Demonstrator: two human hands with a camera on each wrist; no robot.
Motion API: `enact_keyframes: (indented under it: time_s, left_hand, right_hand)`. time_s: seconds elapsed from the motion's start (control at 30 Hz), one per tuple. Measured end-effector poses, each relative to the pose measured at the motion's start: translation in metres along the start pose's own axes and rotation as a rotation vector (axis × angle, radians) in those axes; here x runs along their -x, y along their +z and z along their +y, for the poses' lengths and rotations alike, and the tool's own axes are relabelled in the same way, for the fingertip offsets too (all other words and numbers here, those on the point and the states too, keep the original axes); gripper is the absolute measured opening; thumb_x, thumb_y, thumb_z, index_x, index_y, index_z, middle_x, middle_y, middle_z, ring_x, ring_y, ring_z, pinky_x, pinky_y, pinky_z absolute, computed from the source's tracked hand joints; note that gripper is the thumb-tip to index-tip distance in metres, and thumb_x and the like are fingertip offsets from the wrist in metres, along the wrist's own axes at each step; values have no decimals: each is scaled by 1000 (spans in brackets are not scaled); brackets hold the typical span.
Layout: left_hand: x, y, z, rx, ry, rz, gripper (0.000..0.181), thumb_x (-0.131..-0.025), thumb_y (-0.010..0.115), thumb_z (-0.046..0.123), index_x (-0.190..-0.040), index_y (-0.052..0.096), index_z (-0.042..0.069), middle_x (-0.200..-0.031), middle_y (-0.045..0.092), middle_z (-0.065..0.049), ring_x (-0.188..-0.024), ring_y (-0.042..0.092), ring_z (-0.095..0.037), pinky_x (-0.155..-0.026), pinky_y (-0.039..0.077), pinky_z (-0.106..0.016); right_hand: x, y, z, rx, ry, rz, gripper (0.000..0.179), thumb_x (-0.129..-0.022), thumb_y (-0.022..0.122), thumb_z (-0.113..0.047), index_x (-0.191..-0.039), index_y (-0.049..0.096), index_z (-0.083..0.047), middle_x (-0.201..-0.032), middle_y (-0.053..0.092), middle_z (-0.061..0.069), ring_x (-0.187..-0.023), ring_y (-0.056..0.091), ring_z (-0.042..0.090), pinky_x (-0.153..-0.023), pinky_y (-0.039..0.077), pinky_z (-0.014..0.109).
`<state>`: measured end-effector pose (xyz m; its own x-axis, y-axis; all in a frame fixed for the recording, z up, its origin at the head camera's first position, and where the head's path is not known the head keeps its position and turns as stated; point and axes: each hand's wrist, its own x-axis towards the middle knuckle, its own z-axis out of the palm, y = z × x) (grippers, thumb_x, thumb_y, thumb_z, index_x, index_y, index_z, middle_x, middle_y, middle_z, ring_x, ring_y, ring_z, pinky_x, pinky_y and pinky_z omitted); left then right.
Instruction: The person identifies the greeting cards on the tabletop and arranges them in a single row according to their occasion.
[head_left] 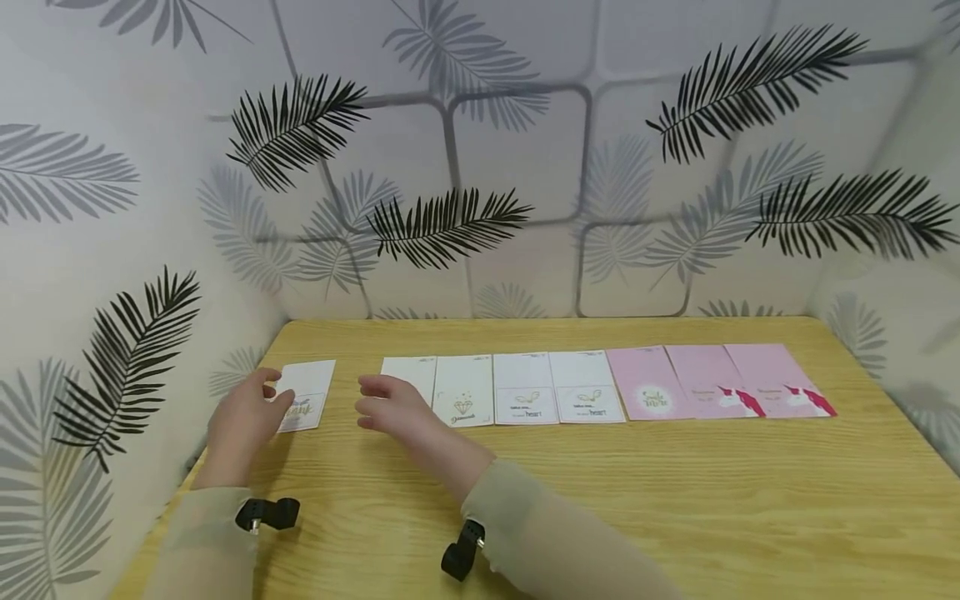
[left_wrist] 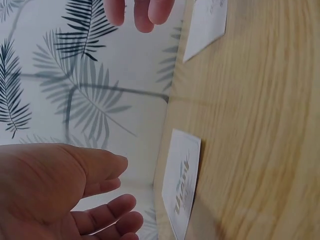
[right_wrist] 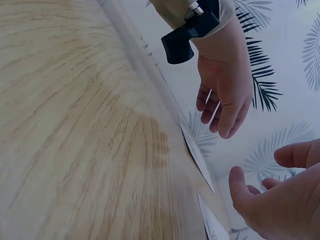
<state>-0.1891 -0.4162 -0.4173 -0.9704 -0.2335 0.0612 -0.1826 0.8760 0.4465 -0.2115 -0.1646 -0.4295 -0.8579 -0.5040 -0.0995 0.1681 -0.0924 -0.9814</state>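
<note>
At the left of the table lies a white card with gold "thank" lettering [head_left: 313, 385], partly covered by my left hand [head_left: 242, 425]. That hand hovers at its left side with loosely bent fingers, and a gap shows between fingers and card in the left wrist view. My right hand [head_left: 412, 417] is held above the wood, nearest the first white card [head_left: 405, 368] of a row; it hides that card's lower part. Its fingers are relaxed and hold nothing. Beside that card lies a white card with a gold diamond [head_left: 463, 392].
The row continues rightward with two white cards with wings and "heart" lettering [head_left: 525, 387], a pink card with a white round design [head_left: 637, 371] and two pink unicorn cards [head_left: 701, 375]. A leaf-patterned backdrop [head_left: 510, 275] borders the wooden table [head_left: 637, 492].
</note>
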Motion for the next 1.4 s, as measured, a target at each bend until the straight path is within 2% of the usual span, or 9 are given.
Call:
enact_keyframes:
  time_s: [0.33,0.63,0.87,1.13,1.4]
  left_hand:
    - [-1,-4,-21,-13,-68,-16,59,-108,60,24,-150,49,-16,-133,64,-39,-120,64,-55,-94,51,-65]
    - [-4,-1,-25,-30,-109,-131,67,-109,61,28,-151,42,-21,-144,55,-44,-131,56,-59,-106,46,-68]
    - [-2,4,-25,-30,-140,-158,69,-108,63,30,-152,43,-20,-150,51,-43,-136,52,-60,-110,42,-70]
    - [2,5,-21,-94,-96,-130,69,-103,71,28,-145,49,-21,-145,56,-43,-131,55,-61,-107,45,-69]
    - [2,7,-23,-129,-57,-133,63,-102,73,27,-138,56,-21,-142,59,-42,-129,56,-62,-108,46,-69]
  right_hand:
    - [-11,24,12,-9,27,17,56,-101,67,-6,-155,58,2,-161,53,21,-126,70,40,-104,58,41]
    - [-12,37,18,-24,41,3,58,-100,70,-5,-156,57,3,-164,50,24,-127,70,40,-105,58,41]
    - [-14,43,24,-68,63,21,55,-98,71,-3,-152,62,2,-163,50,26,-131,68,35,-106,57,43]
    - [-13,47,26,-87,72,4,52,-99,72,-4,-151,64,2,-160,52,26,-126,70,32,-104,59,42]
    - [-12,53,28,-127,101,-21,50,-102,72,-5,-151,64,1,-159,52,25,-133,65,36,-106,58,44]
